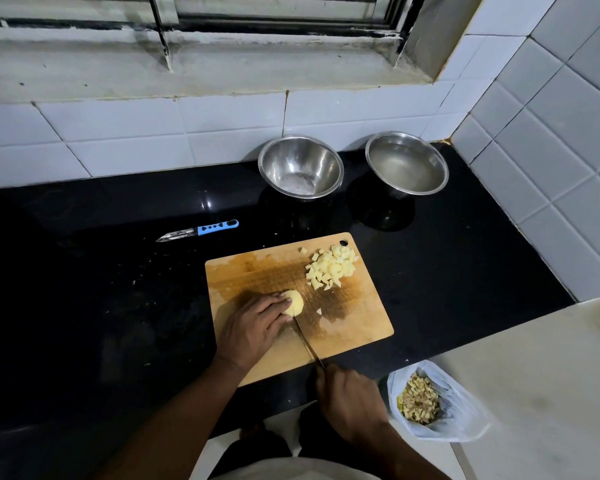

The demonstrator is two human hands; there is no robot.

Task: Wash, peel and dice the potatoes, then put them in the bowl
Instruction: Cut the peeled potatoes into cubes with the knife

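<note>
Dicing well along: left hand (253, 327) fingers hold a peeled potato half (294, 302) on the cutting board (354, 327), right hand (352, 400) grips the knife (307, 342), diced pile (331, 266) waits at the board's far corner, both bowls (300, 166) on the worktop hold no potato.

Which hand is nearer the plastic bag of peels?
Right. The right hand, gripping the knife, sits just left of the plastic bag; the left hand holds the potato, farther away.

the left hand (253, 329) hides much of the potato (294, 303); the right hand (350, 398) covers the knife (307, 341) handle.
</note>
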